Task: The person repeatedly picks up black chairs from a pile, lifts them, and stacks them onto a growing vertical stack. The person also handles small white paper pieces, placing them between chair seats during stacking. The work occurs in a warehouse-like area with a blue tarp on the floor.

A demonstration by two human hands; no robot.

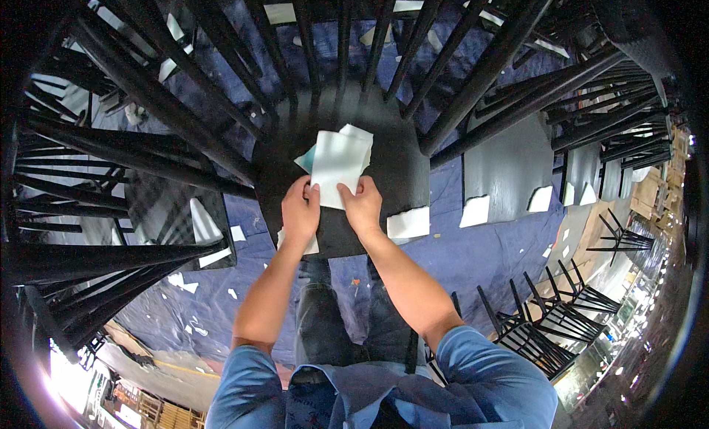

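Observation:
Over a black spindle-back chair's seat (402,182), both my hands hold a thin white sheet (332,163) by its near edge. My left hand (299,213) pinches the left corner, thumb on top. At the right corner my right hand (362,207) grips it the same way. More white pieces (359,134) stick out behind the sheet, and a teal-tinted corner (306,159) shows at its left. Whether these are held too or lie on the seat, I cannot tell. A white piece (408,222) lies over the seat's front right corner. Another, partly hidden by my left wrist, is at the front left.
Black chair spindles (343,45) rise at the seat's far side. More black chairs stand close on both sides, with white pieces (475,211) on the corners of the seat to the right. Blue sheeting (487,255) with white scraps covers the floor. Upturned chairs (539,325) lie at the lower right.

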